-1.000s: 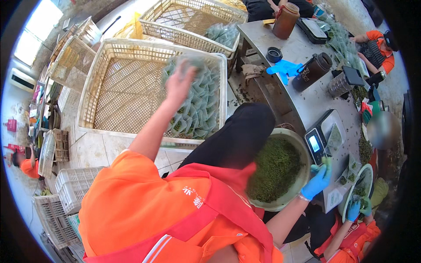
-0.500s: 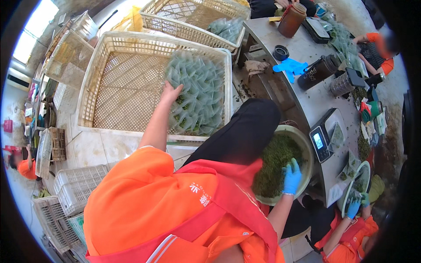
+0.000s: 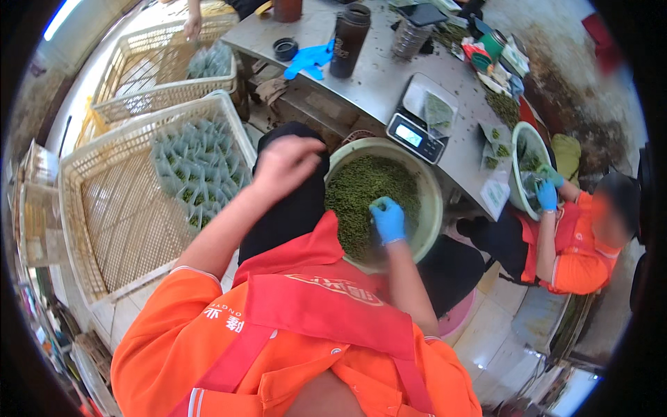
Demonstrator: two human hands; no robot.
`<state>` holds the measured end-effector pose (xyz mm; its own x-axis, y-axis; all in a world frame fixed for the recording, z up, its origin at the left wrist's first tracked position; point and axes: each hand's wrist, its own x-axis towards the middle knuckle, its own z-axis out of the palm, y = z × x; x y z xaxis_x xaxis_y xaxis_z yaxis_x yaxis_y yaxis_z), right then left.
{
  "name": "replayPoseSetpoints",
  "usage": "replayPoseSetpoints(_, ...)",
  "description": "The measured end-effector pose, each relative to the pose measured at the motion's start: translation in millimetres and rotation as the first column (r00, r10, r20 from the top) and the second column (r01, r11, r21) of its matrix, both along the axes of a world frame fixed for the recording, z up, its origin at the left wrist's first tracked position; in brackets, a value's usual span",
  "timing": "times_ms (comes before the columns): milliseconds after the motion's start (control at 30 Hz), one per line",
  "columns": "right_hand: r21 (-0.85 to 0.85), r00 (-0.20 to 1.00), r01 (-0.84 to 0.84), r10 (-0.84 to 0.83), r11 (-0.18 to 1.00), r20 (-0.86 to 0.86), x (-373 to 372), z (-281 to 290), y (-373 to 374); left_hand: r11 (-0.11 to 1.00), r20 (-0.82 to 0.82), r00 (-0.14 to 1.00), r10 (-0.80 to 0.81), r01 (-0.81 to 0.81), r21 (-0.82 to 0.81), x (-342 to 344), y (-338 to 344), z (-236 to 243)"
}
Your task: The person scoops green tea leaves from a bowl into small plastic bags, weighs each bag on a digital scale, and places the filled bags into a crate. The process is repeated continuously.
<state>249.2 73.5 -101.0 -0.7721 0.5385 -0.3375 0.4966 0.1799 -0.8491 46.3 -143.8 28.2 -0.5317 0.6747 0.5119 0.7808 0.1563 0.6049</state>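
My bare left hand, a little blurred, is over my dark-trousered knee with nothing in it, its fingers apart. My right hand, in a blue glove, is above a heap of small green berries, like green peppercorns. Its fingers are curled together; whether berries are between them is hidden. The heap fills a pale round basin between my legs. To my left, small clear bags of green berries stand packed in one side of a cream plastic crate. A digital scale carries one clear bag.
The metal table holds a dark bottle, a blue glove and a clear jar. Another crate with bags stands behind. At right, a co-worker in orange works with gloved hands at a second basin.
My left hand has left the bags in the crate and moved right, over my knee. My view has turned toward the basin and scale. My right hand stays over the berries, its fingers now more curled.
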Motion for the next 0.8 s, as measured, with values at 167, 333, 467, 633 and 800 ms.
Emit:
replayPoseSetpoints(167, -0.370, 0.943, 0.119, -0.222, 0.921, -0.249, 0, 69, -1, 0.807, 0.305, 0.877, -0.371, 0.467, -0.361, 65, 81, -29)
replayPoseSetpoints(333, -0.350, 0.901, 0.106, -0.239, 0.931, -0.361, 8, 86, 5, 0.784, 0.774, 0.581, -0.253, 0.591, -0.188, 74, 97, -40)
replayPoseSetpoints(467, -0.468, 0.889, 0.105, -0.293, 0.878, -0.352, 0, 93, 6, 0.849, 0.849, 0.419, -0.323, 0.524, 0.065, 70, 95, -51)
replayPoseSetpoints(633, -0.670, 0.824, 0.154, -0.469, 0.726, -0.319, -5, 98, 18, 0.908, 0.911, 0.252, -0.326, 0.351, 0.227, 53, 95, -50)
replayPoseSetpoints(800, -0.593, 0.853, 0.138, -0.400, 0.793, -0.336, -6, 107, 13, 0.912, 0.907, 0.315, -0.279, 0.383, 0.148, 59, 97, -50)
